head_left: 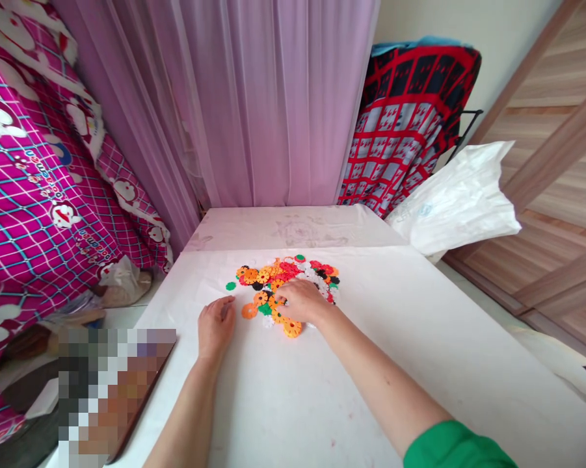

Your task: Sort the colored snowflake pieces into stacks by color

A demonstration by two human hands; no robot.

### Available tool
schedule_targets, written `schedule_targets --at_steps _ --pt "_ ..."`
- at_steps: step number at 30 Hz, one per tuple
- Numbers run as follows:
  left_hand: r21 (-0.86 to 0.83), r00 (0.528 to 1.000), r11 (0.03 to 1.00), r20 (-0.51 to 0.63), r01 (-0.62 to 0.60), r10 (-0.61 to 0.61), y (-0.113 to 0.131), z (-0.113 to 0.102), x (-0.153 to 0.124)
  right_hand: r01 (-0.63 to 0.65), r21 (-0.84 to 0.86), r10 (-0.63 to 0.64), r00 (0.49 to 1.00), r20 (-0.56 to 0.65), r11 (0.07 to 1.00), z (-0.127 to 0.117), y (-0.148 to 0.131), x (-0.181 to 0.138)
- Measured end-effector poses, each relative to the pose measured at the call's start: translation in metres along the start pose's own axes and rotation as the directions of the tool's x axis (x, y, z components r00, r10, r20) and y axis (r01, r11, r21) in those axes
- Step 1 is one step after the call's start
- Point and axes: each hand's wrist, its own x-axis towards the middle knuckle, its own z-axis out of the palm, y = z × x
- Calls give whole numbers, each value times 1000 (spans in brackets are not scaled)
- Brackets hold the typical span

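Observation:
A pile of small plastic snowflake discs (285,274), orange, red, green, black and white, lies on a white table (371,364). My right hand (300,301) rests on the near side of the pile with its fingers curled over some orange discs. My left hand (215,326) lies palm down on the table just left of the pile, fingers bent, close to a loose orange disc (248,311). A single green disc (231,285) sits apart at the pile's left.
A pink curtain (253,97) hangs behind the table. A pink patterned quilt (34,195) is at the left, a red checked blanket (404,123) and a white plastic bag (458,201) at the right. A blurred flat object (112,390) lies on the table's left edge.

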Motion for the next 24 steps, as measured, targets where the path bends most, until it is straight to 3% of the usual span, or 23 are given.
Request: schedule_targets --at_steps 5,16,19,24 --pt "6 1000 1000 18 -15 15 1 -2 0 -257 -100 262 965 33 961 11 -23 -1" --pt "17 999 999 22 -37 37 4 -2 -1 -333 -99 337 941 23 938 24 -48 10" --pt "16 999 999 15 -30 29 4 -1 -1 -339 -8 339 941 -17 941 16 -43 5" --pt "19 999 999 25 -40 39 3 0 -1 -340 291 395 905 -157 894 3 -6 -18"
